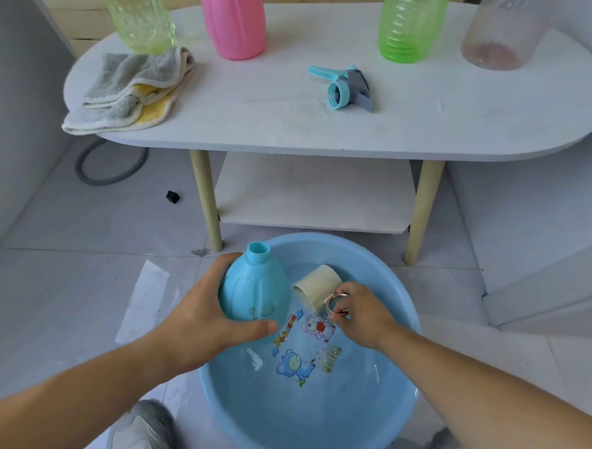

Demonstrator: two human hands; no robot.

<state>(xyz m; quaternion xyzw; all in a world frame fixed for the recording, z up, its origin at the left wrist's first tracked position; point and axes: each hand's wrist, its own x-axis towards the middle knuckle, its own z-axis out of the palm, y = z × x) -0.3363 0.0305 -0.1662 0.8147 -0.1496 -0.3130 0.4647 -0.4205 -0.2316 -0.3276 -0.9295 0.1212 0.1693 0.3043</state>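
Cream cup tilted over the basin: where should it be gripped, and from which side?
Probably by the ring handle of the cream cup, coming from the right. The cup lies tilted, mouth towards the blue bottle, so the handle faces the right hand, which pinches it.

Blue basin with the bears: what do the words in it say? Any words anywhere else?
On the basin, red and yellow writing: too blurred to read.
The yellow patch beside the bears: too blurred to read.
On the blue bottle and cup: no words visible.
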